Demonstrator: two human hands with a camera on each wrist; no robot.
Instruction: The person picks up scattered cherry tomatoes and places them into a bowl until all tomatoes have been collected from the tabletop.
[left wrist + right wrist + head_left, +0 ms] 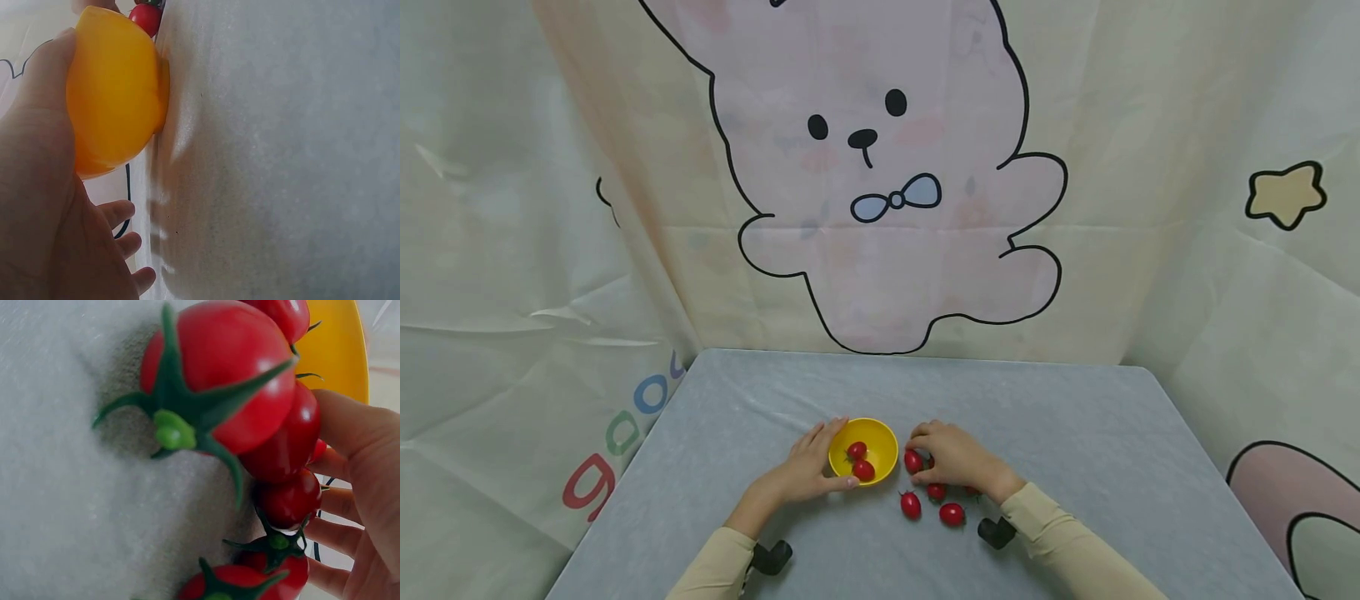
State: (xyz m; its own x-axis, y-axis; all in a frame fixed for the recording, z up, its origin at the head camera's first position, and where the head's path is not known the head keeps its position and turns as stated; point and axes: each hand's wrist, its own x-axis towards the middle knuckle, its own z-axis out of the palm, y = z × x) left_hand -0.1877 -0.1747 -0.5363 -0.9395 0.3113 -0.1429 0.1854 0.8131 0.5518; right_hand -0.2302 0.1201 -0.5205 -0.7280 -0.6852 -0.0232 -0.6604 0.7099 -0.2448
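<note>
We look over a bench (1150, 500) spread with a pale grey-blue cloth (1060, 425), faintly creased, its far corners rounded. On it we see a yellow bowl (878, 450) standing slightly left of the middle. Near the bowl's right side we find red tomatoes (952, 514) with green stalks, loosely clustered; two lie in plain sight at the near side, others partly hidden.

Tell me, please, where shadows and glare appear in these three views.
Left wrist: soft shadow on the table beside the yellow bowl; right wrist: pale highlights on the nearest tomato, dark shadow beside it; head: bright creases on the left curtain.
</note>
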